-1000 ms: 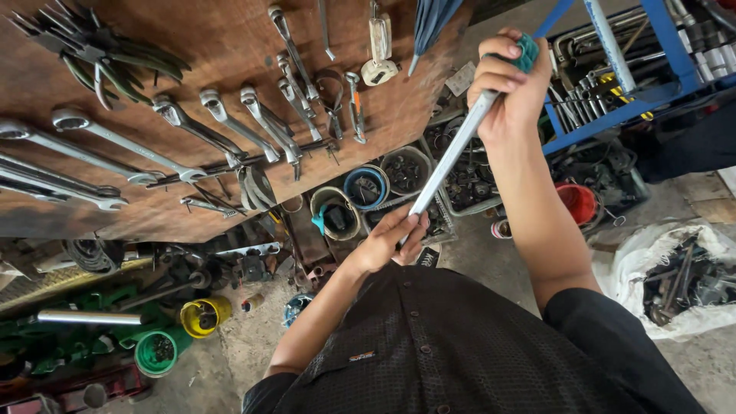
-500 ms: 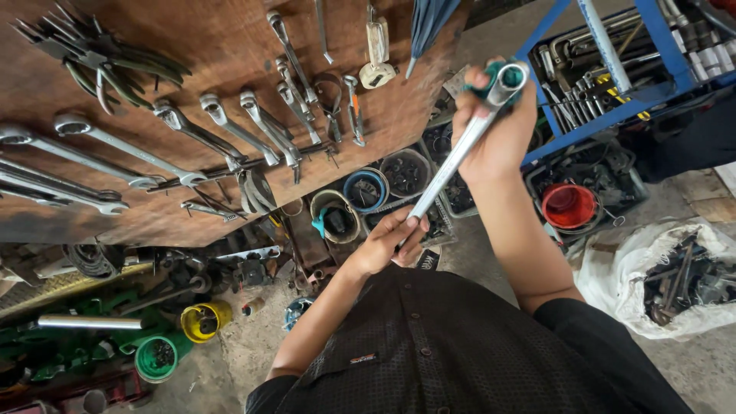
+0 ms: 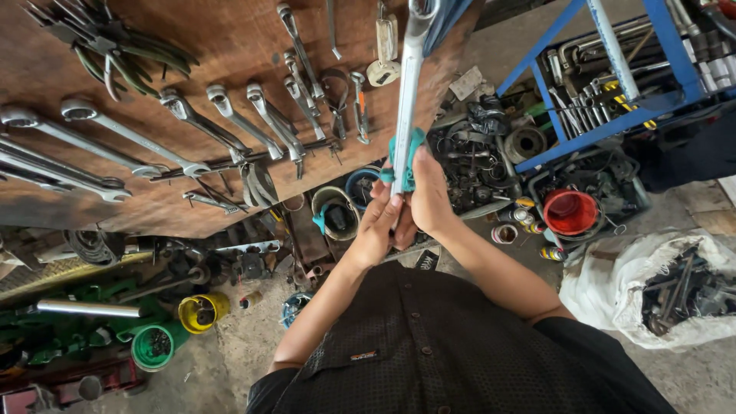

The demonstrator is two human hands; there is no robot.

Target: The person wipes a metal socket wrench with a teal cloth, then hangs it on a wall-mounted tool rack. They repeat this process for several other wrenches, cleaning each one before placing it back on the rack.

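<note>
Teal cloth (image 3: 406,157) is clamped around a long steel wrench (image 3: 409,84) by both hands, left (image 3: 377,226) and right (image 3: 429,199), mid-wipe before the wooden tool board (image 3: 222,46).

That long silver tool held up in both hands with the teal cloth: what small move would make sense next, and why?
Probably slide the teal cloth further up the long silver tool. Both the left hand and right hand grip near its lower end, with the cloth wrapped just above them, and the shaft above it is bare.
</note>
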